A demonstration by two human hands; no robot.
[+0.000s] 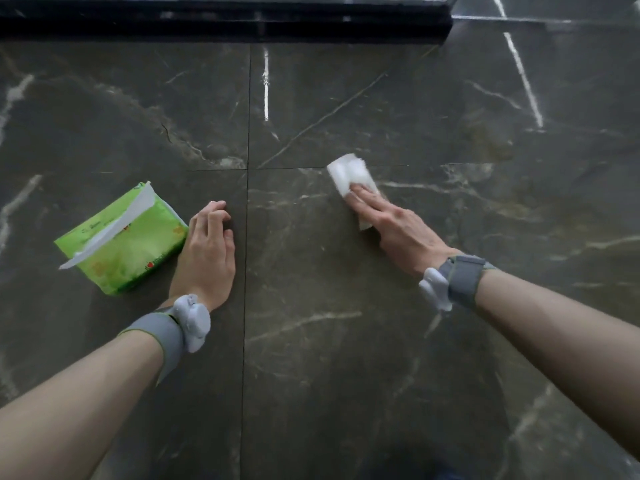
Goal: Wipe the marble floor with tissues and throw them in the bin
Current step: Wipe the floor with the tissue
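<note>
A folded white tissue (348, 174) lies flat on the dark marble floor (329, 289), right of centre. My right hand (394, 225) presses down on its near half with fingers stretched out flat. A green tissue pack (128, 242) with a white sheet poking from its opening lies on the floor at the left. My left hand (209, 249) rests on the floor just right of the pack, fingers curled loosely, holding nothing. Both wrists carry grey bands with a white device. No bin is in view.
A black glossy step or ledge (225, 26) runs along the far edge of the floor. Tile joints cross near the middle of the view. Bright streaks of reflected light show on the tiles at the back.
</note>
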